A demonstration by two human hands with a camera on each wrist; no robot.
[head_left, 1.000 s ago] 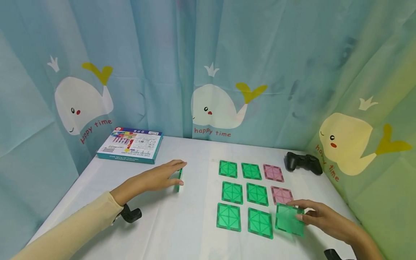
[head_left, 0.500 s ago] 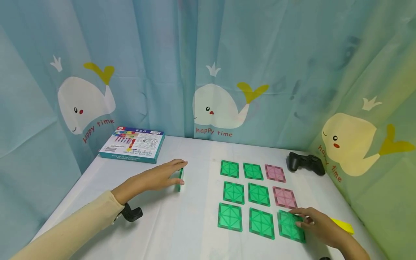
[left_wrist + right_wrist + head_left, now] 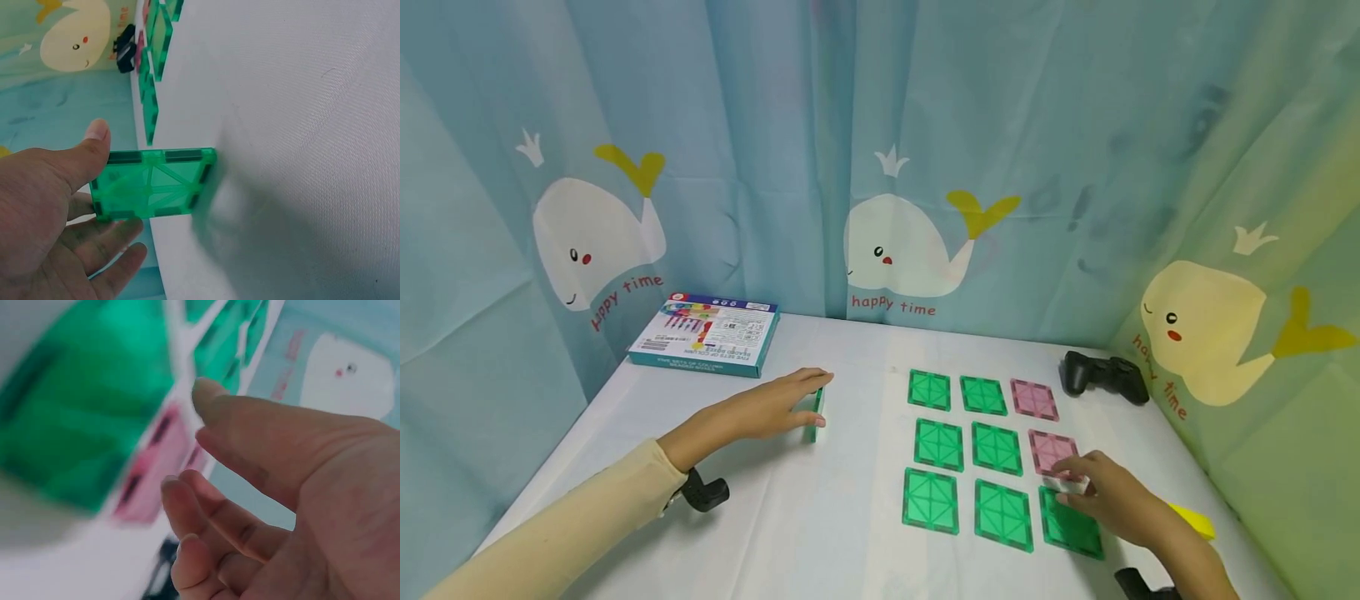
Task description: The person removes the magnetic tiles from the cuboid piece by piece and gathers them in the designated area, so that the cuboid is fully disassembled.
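Note:
My left hand [image 3: 771, 408] pinches a green square magnetic tile [image 3: 153, 184] between thumb and fingers. The tile stands on its edge on the white tabletop, left of the laid-out tiles. My right hand [image 3: 1116, 500] hovers with loosely bent fingers and nothing between them. Below it lies the front-right green tile [image 3: 1071, 527], and its fingertips overlap the front pink tile [image 3: 1051, 450] in the head view. A second pink tile [image 3: 1034, 399] lies behind that one. Several more green tiles [image 3: 996, 447] lie flat to the left, in spaced rows.
A black game controller [image 3: 1103, 377] sits at the back right. At the back left lies a flat printed box [image 3: 707, 335]. Something yellow [image 3: 1195, 521] shows partly behind my right wrist. Whale-print curtains [image 3: 790, 167] hang round the table.
The right hand has lowered a green tile flat onto the front-right spot, let go of it, and shifted slightly back towards the pink tile. The left hand keeps its tile in place.

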